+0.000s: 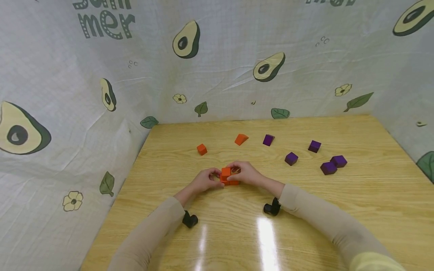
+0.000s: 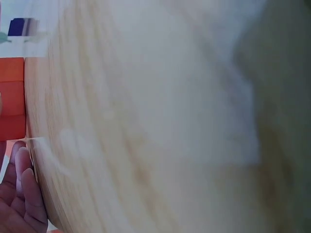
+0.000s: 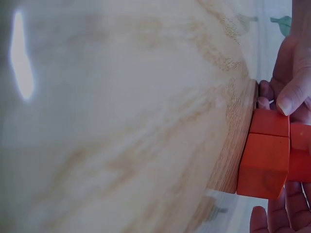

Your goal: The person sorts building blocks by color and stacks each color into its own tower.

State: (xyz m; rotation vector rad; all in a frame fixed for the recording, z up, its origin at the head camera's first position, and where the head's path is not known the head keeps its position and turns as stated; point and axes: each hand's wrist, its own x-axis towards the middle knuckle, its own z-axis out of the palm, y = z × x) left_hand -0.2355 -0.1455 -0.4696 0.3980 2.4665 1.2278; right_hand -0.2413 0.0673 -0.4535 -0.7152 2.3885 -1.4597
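Near the middle of the table, several orange blocks stand together, with an upper orange block [image 1: 225, 172] raised on a low row [image 1: 234, 183]. My left hand [image 1: 205, 180] is at the row's left end, its thumb and fingers gripping a lower orange block [image 3: 270, 121]. From the right, my right hand [image 1: 249, 175] reaches over the row and pinches the upper block between thumb and fingers. Part of the stack is hidden behind the right hand. In the left wrist view, the orange stack's side [image 2: 12, 99] stands above the curled left fingers.
Behind the hands lie a loose orange cube [image 1: 202, 149] and an orange wedge [image 1: 241, 139]. A purple wedge [image 1: 268, 140] and several purple blocks [image 1: 291, 159] lie to the right. A patterned cloth [image 1: 223, 101] hangs along the table's back and sides.
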